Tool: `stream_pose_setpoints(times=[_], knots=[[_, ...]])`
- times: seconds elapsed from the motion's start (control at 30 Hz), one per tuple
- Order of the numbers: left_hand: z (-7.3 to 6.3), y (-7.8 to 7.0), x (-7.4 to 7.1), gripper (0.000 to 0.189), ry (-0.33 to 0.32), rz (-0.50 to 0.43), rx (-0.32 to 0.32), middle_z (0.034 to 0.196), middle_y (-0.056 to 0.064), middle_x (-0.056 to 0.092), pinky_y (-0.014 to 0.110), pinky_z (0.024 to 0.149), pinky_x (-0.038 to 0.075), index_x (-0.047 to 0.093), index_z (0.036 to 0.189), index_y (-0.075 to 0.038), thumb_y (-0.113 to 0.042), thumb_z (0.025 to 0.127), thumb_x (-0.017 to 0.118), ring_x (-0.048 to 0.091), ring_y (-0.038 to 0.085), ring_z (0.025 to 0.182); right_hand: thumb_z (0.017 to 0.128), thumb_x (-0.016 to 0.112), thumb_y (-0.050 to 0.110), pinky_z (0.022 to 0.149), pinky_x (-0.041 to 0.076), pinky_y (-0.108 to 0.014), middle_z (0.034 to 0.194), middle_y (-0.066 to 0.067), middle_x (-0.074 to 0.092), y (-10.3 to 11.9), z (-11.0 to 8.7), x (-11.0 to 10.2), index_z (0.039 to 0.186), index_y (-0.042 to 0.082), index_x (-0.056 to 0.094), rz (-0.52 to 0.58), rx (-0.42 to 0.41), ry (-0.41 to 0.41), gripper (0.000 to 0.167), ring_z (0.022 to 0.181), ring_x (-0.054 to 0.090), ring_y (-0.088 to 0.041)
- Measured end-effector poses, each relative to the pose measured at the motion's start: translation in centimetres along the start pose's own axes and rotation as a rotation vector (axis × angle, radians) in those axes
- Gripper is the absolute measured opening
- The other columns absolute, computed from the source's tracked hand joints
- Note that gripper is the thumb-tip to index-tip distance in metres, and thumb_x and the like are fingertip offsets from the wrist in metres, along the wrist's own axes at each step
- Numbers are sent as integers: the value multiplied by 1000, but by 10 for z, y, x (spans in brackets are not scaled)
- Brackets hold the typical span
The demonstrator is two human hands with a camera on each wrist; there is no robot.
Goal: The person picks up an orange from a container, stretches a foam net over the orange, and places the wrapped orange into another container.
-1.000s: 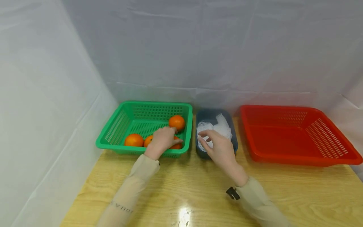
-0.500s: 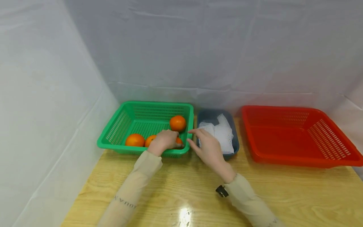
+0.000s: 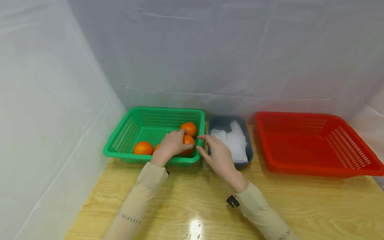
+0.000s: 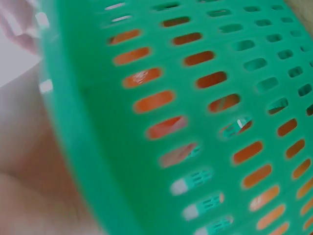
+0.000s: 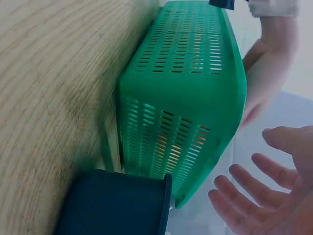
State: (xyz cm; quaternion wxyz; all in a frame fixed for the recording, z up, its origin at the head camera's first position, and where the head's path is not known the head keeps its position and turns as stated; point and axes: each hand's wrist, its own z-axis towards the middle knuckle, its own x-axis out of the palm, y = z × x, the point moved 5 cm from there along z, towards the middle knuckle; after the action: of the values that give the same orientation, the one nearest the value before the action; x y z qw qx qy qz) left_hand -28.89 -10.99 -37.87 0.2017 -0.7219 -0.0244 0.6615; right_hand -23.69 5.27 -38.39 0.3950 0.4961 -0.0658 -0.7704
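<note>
My left hand reaches over the near side of a green basket and grips an orange near its right end, thumb on the near side. Another orange lies just behind it, and one more orange sits at the near left; a further one is partly covered by the hand. My right hand holds nothing, its fingers spread and relaxed beside the basket's right rim. In the right wrist view the right hand's fingers are parted. Basket slots hide most of the left hand in the left wrist view.
A dark blue-grey bin with white foam netting stands right of the green basket, partly under my right hand. Further right is a red basket. White sheeting rises behind the wooden table.
My right hand has moved left from over the bin to the green basket's rim. My left hand has taken hold of the orange, which has risen slightly and shows more.
</note>
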Motion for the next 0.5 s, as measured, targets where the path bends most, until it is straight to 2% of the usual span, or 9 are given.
stream_pose_setpoints(times=[0.13, 0.23, 0.37, 0.5], knots=[[-10, 1, -12, 61, -129, -117, 3, 114, 21, 64, 42, 71, 56, 52, 138, -2, -44, 96, 66, 65, 30, 86, 96, 72, 22, 64, 50, -33, 112, -10, 67, 1, 2, 1, 138, 10, 59, 31, -12, -16, 45, 88, 64, -24], [-17, 2, -18, 59, -208, -232, 31, 121, 20, 63, 45, 75, 57, 52, 138, -5, -45, 97, 66, 65, 31, 93, 100, 67, 24, 68, 52, -34, 116, -12, 65, 2, 3, 2, 143, 8, 54, 78, 9, -1, 48, 87, 62, -21], [-25, 3, -23, 57, -274, -428, 93, 133, 13, 60, 45, 82, 57, 51, 140, -12, -45, 97, 66, 63, 31, 108, 106, 56, 31, 77, 57, -36, 129, -13, 63, 0, 6, 2, 151, 10, 45, 225, 92, 37, 51, 93, 65, -21], [-32, 3, -26, 52, -337, -638, 169, 136, 9, 58, 45, 84, 58, 50, 140, -16, -43, 98, 66, 61, 31, 115, 106, 53, 37, 87, 58, -40, 138, -13, 59, 0, 8, 1, 156, 13, 38, 394, 162, 63, 57, 105, 67, -26]])
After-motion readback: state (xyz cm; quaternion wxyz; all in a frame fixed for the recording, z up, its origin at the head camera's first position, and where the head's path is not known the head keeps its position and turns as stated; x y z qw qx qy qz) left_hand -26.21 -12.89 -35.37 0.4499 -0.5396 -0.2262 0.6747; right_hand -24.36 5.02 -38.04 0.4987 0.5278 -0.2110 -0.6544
